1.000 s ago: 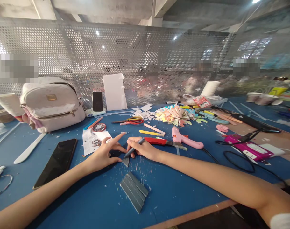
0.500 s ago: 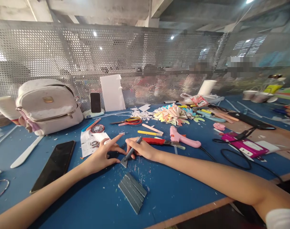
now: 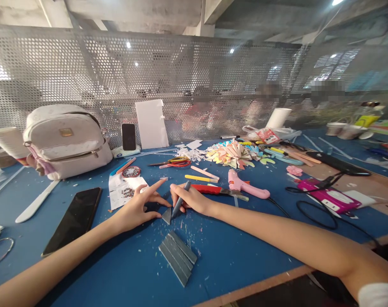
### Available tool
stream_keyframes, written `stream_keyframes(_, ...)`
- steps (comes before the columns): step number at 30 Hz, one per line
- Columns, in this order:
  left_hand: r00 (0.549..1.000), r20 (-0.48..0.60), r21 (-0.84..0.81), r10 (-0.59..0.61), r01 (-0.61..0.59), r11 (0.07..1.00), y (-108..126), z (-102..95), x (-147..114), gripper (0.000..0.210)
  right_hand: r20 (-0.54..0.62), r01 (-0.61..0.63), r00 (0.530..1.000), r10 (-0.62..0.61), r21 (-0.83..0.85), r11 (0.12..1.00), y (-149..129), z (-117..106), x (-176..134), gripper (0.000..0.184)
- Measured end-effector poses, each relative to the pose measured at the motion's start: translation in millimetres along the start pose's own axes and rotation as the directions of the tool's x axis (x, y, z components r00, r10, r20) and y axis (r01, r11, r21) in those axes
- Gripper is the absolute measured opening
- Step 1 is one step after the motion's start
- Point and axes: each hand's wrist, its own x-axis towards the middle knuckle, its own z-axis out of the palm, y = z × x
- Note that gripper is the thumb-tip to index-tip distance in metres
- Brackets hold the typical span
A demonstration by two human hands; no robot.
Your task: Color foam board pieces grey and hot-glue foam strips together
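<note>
Grey triangular piece (image 3: 167, 216) lay flat on the blue table (image 3: 245, 268) between both hands. Left hand (image 3: 136, 212): fingers spread, index stretched forward, thumb and another fingertip at the piece's edges; couldn't tell if it was really pinching it. Right hand (image 3: 194, 200) pinched a dark grey pen (image 3: 182, 198), tilted, its lower end just beside the piece's right edge.

On the body side of both hands: stack of grey strips (image 3: 177, 259), lying askew, pale crumbs scattered around it.

Just beyond the right hand: red-handled tool (image 3: 207, 189), partly behind it. Past that, yellow stick (image 3: 200, 178) and pink stick (image 3: 205, 172). To its right, pink glue gun (image 3: 251, 190) on its side, then magenta power strip (image 3: 329, 196) with a black cable.

Left hand's far side: white paper (image 3: 115, 196) with small dark bits on it, round red-rimmed container (image 3: 131, 172) at its top. Left of that hand: black phone (image 3: 73, 221), then a white blade-shaped piece (image 3: 37, 202).

Farther out, ahead of both hands: scissors (image 3: 178, 162), heap of coloured scraps (image 3: 230, 154). Ahead and left: pale backpack (image 3: 66, 147). Perforated metal screen (image 3: 113, 72) stood behind everything.
</note>
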Motion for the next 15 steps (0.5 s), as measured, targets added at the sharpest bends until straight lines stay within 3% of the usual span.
stream_keyframes(15, 1.0, 0.011, 0.003, 0.002, -0.002, 1.0, -1.8, 0.0, -0.2, 0.071, -0.021, -0.014, 1.0, 0.014, 0.001, 1.0, -0.3, -0.5, 0.0, 0.056)
